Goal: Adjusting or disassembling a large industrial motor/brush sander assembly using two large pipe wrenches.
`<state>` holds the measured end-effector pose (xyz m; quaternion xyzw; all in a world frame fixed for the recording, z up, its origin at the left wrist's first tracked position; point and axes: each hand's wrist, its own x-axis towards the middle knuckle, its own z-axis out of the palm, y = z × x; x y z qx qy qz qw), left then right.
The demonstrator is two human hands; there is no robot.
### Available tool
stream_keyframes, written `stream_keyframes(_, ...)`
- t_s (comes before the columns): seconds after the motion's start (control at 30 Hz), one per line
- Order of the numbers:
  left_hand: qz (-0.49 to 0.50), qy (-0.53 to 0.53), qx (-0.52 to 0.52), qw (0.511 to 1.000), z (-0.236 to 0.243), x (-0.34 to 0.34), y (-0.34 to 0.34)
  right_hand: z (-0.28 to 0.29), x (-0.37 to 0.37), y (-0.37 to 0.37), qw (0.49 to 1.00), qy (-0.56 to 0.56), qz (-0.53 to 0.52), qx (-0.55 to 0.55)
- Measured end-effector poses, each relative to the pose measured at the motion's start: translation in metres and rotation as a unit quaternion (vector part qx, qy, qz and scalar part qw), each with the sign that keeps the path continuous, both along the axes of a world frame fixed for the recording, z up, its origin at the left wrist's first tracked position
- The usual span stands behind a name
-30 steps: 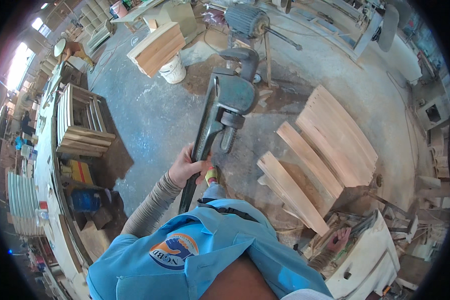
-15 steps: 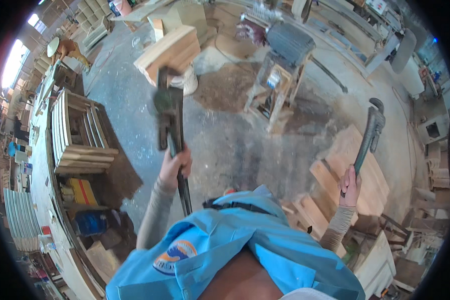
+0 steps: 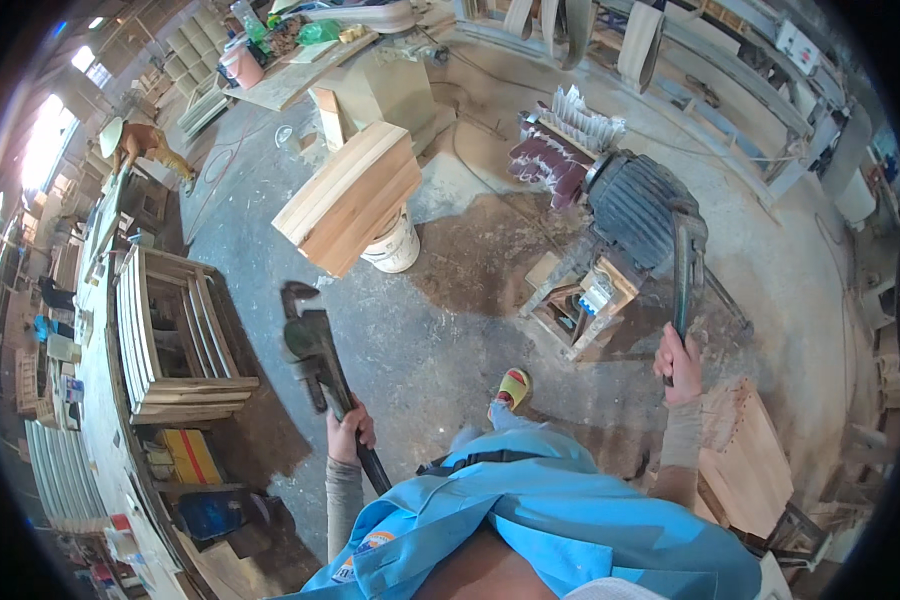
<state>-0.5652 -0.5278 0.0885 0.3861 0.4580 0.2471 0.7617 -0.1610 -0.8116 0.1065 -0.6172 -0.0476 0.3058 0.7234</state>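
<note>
My left hand (image 3: 351, 433) is wrapped around the handle of a large, dark pipe wrench (image 3: 328, 360). Its jaws point up and away from me, over the floor. A slimmer pipe wrench (image 3: 682, 285) stands upright in my right hand (image 3: 678, 365), the fingers closed round its lower handle. Its head overlaps a ribbed grey electric motor (image 3: 635, 205) in the picture; whether they touch I cannot tell. The motor sits on a rough wooden stand (image 3: 570, 330), with maroon and whitish bristly wheels (image 3: 560, 150) at its far end.
Glued wooden blocks (image 3: 355, 200) rest on a white bucket (image 3: 394, 245) ahead. Slatted wooden frames (image 3: 175, 330) lean by a long workbench (image 3: 105, 400) at left, where another person (image 3: 140, 145) bends over farther off. More boards (image 3: 750, 455) lie at right. My sandalled foot (image 3: 513, 388) is on the floor.
The view has shifted, with the motor stand now farther right and lower. The left wrench tilts more leftward, and the right one now overlaps the motor. My foot has come into view.
</note>
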Motion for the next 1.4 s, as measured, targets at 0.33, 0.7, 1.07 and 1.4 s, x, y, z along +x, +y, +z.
stream_keyframes(0.33, -0.017, -0.02, 0.126, 0.992, 0.009, 0.161, 0.164, 0.028, 0.039, 0.08, 0.994, 0.1, -0.017, 0.035)
stream_keyframes(0.7, -0.367, 0.039, 0.163, 0.915, -0.013, 0.366, 0.319, 0.087, 0.036, 0.158, 0.94, -0.24, -0.241, 0.016)
stream_keyframes(1.07, -0.517, 0.071, 0.159, 0.838, -0.023, 0.488, 0.337, 0.092, 0.071, 0.184, 0.717, -0.491, -0.322, -0.375)
stream_keyframes(1.4, -0.523, 0.131, 0.212, 0.815, -0.049, 0.497, 0.333, 0.094, 0.12, 0.2, 0.689, -0.566, -0.394, -0.222)
